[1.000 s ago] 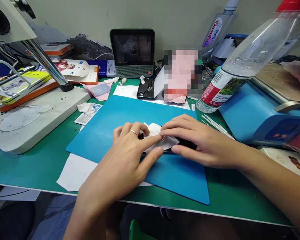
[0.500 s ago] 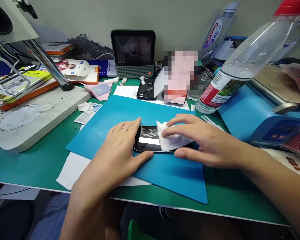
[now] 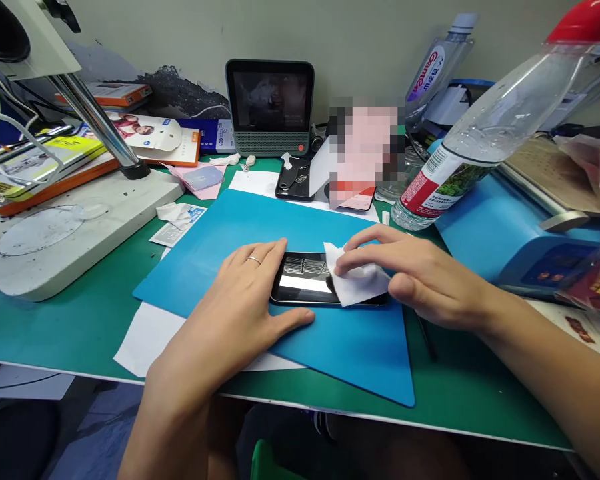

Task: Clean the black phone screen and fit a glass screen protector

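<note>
The phone [image 3: 305, 285] is laid flat on the mat [image 3: 340, 353], long sides running from 9 to 3 o'clock, with 12 o'clock taken as the far side. The tissue [image 3: 359, 285] is spread over much of the phone's 3 o'clock half.

For even wiping, the phone should be braced at its 9 o'clock end while the tissue is drawn along the face. Pressure should be light and shared among several fingertips. The tissue should be laid flat, as a bunched fold is likely to leave streaks. The corners at 2 and 4 o'clock should be included.

Grip: the left hand [image 3: 243, 275] is spread wide around the 9 o'clock end, fingers set at that end and thumb laid just beside the 6 o'clock edge. Nothing is clasped; how firmly the end is pressed cannot be told. The right hand [image 3: 427, 277] is partly spread. The tissue is pressed down by fingertips, with the thumb set apart toward 4 o'clock; no pinch is seen. Its outer fingers are hidden.
</note>
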`<state>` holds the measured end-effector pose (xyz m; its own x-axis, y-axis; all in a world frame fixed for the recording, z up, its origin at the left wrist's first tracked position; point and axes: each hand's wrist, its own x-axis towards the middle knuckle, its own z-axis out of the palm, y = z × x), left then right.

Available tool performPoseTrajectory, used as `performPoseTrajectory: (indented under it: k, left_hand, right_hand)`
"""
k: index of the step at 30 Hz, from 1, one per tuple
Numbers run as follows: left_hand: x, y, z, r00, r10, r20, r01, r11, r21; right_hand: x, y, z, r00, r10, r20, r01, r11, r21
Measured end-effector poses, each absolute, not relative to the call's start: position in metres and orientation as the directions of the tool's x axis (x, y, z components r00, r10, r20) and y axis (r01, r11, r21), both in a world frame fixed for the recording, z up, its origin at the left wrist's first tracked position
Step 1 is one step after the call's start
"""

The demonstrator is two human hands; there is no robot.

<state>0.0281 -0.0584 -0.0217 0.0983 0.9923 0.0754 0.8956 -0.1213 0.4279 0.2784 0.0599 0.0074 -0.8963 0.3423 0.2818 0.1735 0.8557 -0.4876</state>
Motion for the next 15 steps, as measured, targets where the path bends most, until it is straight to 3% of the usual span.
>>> performPoseTrajectory:
  k: [5,15]
  left_hand:
    - [0.03,-0.059,-0.023,0.108,0.991,0.085,0.897,-0.134,0.421]
    - [0.028,-0.058,-0.024,0.123,0.986,0.114,0.895,-0.16,0.417]
  right_hand:
    - [0.272,0.055,0.006,-0.926,0.296,0.233,0.158,0.867,-0.472]
    - [0.284,0.064,0.015,-0.89,0.362,0.277,0.214,0.868,-0.448]
